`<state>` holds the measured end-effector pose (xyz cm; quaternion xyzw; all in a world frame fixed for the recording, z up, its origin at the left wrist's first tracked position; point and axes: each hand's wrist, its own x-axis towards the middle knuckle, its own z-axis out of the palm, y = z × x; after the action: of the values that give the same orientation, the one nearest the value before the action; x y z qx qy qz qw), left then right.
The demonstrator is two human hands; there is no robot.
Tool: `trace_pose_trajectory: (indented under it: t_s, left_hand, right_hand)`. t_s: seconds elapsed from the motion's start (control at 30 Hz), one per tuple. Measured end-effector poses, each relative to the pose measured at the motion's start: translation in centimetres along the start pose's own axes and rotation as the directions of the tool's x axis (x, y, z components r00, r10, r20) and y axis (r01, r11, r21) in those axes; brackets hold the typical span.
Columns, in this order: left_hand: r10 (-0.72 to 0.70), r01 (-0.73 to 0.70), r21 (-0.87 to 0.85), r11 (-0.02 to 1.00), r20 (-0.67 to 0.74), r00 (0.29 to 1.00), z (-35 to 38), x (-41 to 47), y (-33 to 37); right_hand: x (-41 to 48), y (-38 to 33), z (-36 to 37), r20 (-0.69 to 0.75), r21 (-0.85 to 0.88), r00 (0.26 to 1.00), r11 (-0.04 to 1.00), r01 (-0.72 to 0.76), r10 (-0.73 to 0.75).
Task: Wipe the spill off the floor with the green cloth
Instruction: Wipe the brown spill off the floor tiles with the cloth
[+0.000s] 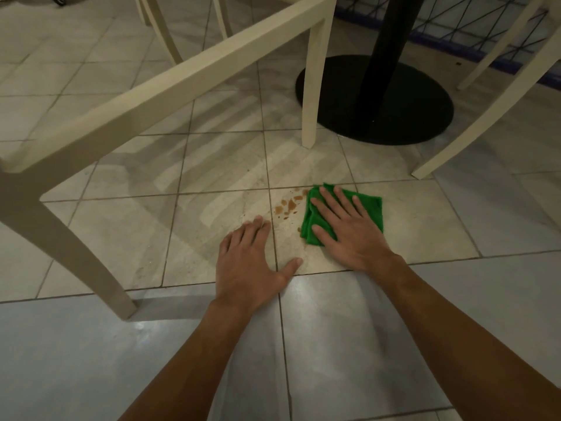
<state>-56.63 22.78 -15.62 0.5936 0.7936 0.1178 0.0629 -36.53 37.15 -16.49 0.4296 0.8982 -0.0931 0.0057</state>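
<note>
A folded green cloth [368,208] lies flat on the pale floor tiles. My right hand [349,229] presses on it with straight, spread fingers and covers its near left part. Just left of the cloth is the spill [288,205], a patch of small brown blotches and drops beside a tile joint. My left hand [250,264] rests flat on the bare floor a little nearer than the spill, fingers straight, thumb spread to the right, holding nothing.
A cream chair frame [158,95] slants across the left, one leg [312,95] standing just beyond the spill. A black round table base [419,110] with its post stands behind. Another cream chair leg [473,126] slants at the right.
</note>
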Motion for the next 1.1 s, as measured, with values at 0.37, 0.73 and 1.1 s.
trace_pose_trajectory:
  t_s: [0.37,0.73,1.1]
  left_hand:
    - [0.001,-0.001,-0.017,1.000,0.002,1.000,-0.1,0.0,0.0]
    - [0.011,-0.009,-0.047,0.999,0.047,0.999,-0.5,0.0,-0.4]
    - [0.035,-0.033,-0.091,0.995,0.024,0.999,-1.5,0.0,-2.2]
  right_hand:
    - [3.4,-0.7,-0.2,0.002,0.015,0.988,0.988,-0.154,0.154]
    - [-6.6,-1.0,1.9,-0.051,-0.022,0.999,1.000,-0.012,0.011]
    - [-2.7,-5.2,1.6,-0.018,0.001,0.995,0.995,-0.098,0.098]
